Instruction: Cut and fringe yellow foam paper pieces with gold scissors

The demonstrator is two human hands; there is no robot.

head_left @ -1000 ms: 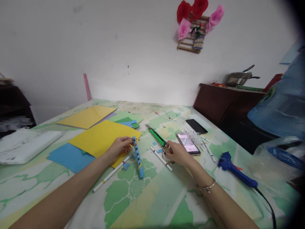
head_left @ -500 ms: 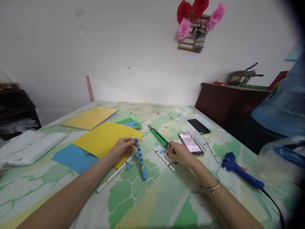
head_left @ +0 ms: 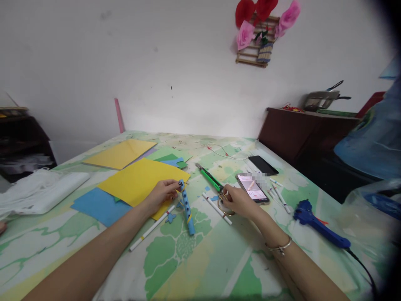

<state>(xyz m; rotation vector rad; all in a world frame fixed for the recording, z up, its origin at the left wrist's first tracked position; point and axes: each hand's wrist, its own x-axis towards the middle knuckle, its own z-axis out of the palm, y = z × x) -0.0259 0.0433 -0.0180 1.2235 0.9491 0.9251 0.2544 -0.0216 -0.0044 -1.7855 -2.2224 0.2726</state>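
Note:
My left hand (head_left: pixel 166 191) pinches the upper end of a blue paper tube (head_left: pixel 187 207), which has black dots along it and yellow bands, like a small flute. A small blue paper cutout (head_left: pixel 170 218) lies beside the tube. My right hand (head_left: pixel 236 199) is closed at the gold-coloured handles of a pair of scissors (head_left: pixel 226 210) on the table; the fingers hide part of them. Just beyond that hand lies a green utility knife (head_left: pixel 210 179). White marker pens lie near both hands, one (head_left: pixel 153 228) by my left forearm and one (head_left: pixel 217 208) left of the scissors.
Yellow paper (head_left: pixel 138 179) and blue paper (head_left: pixel 98 205) overlap on the left. A lit phone (head_left: pixel 252 189), a dark phone (head_left: pixel 263 165) and several pens lie right. A blue glue gun (head_left: pixel 322 225) with a cord is at far right. A white bag (head_left: pixel 40 190) rests far left.
The view has shifted slightly, so everything sits a little further right. Both hands keep their hold, and the picture on the lit phone's screen differs.

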